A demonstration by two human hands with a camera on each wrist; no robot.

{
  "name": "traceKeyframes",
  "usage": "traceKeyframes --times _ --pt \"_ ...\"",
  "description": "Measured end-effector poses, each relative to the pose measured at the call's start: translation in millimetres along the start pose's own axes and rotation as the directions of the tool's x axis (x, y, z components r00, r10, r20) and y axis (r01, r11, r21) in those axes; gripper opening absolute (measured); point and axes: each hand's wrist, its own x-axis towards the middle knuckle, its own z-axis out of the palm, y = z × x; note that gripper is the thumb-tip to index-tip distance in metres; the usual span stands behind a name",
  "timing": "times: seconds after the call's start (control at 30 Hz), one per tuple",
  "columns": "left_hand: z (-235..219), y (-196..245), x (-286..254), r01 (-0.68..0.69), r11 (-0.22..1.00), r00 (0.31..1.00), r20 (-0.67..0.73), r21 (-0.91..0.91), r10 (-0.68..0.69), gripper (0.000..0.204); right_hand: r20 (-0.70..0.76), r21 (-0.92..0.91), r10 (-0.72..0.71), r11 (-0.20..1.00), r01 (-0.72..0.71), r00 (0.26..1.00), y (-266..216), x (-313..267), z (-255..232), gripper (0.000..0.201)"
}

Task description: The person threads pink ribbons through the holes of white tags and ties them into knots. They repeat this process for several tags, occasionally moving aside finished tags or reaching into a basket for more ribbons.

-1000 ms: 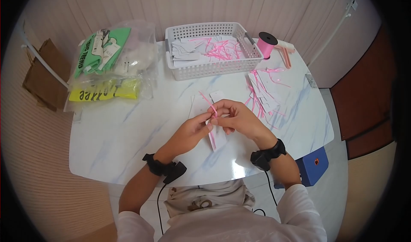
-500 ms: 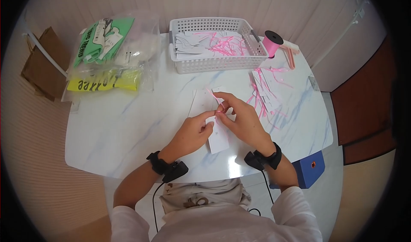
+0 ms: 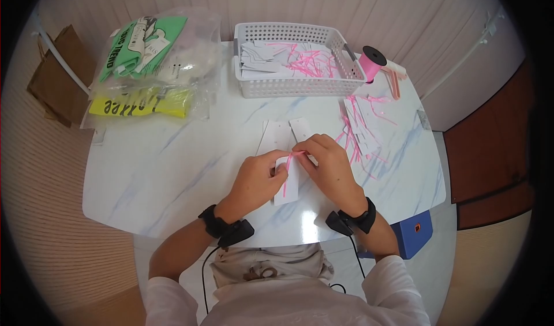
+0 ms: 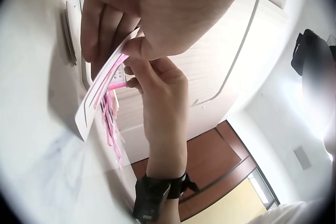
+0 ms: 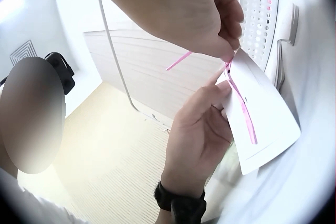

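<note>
Just in front of me, above the table, my left hand [image 3: 254,183] grips a white card tag [image 5: 273,119] between thumb and fingers near its top. A pink ribbon [image 5: 244,111] passes through the small hole there, and one tail hangs down the card's face. My right hand [image 3: 330,167] pinches the ribbon close to the hole with thumb and fingertips. In the right wrist view another ribbon end [image 5: 178,60] sticks out beyond that hand. Behind the fingers, loose white cards [image 3: 278,135] lie on the table.
A white basket [image 3: 300,88] of cards and pink ribbons stands at the back. To its right are a pink ribbon spool [image 3: 369,69] and a pale pink tool [image 3: 395,85]. Ribboned tags [image 3: 366,131] lie right of my hands; plastic-bagged clothes [image 3: 144,66] sit back left.
My right hand's raised index finger has come down to the ribbon at the card's top. The ribbon end that stood up above the fingers no longer shows there; a tail now lies down the card.
</note>
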Motion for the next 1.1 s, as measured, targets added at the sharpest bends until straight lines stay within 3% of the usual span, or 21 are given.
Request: traceKeyframes --times 0.1,0.17,0.27,0.47,0.67,1.0,1.1 --pt "-3 4 0 -0.001 0.998 1.0 -0.002 0.062 0.001 0.027 0.045 0.004 0.043 0.999 -0.043 0.998 1 0 -1 0.012" --pt "0 0 0 -0.025 1.0 1.0 0.014 0.0 0.025 0.023 0.047 -0.046 -0.039 0.998 0.042 0.998 1 2 -1 0.012" --pt "2 -4 2 0.008 0.998 0.998 -0.054 -0.068 -0.011 0.022 0.056 -0.044 -0.049 0.998 0.052 0.997 -2 2 1 0.014" --pt "2 -15 8 -0.046 0.966 0.997 -0.07 -0.255 0.029 0.019 0.017 -0.025 -0.089 0.996 0.089 0.996 -5 3 1 0.019" --pt "0 -13 7 -0.015 0.945 0.999 -0.047 -0.326 -0.001 0.02 -0.028 0.002 -0.102 0.995 0.103 0.994 -7 4 -1 0.021" --pt "-2 -3 5 -0.041 0.972 0.996 -0.083 -0.229 0.023 0.019 -0.06 0.075 -0.055 0.995 0.06 0.997 -6 3 0 0.017" --pt "-1 -2 5 -0.128 0.969 0.984 -0.152 -0.211 0.097 0.017 -0.055 0.056 -0.076 0.995 0.079 0.996 -5 3 -1 0.016"
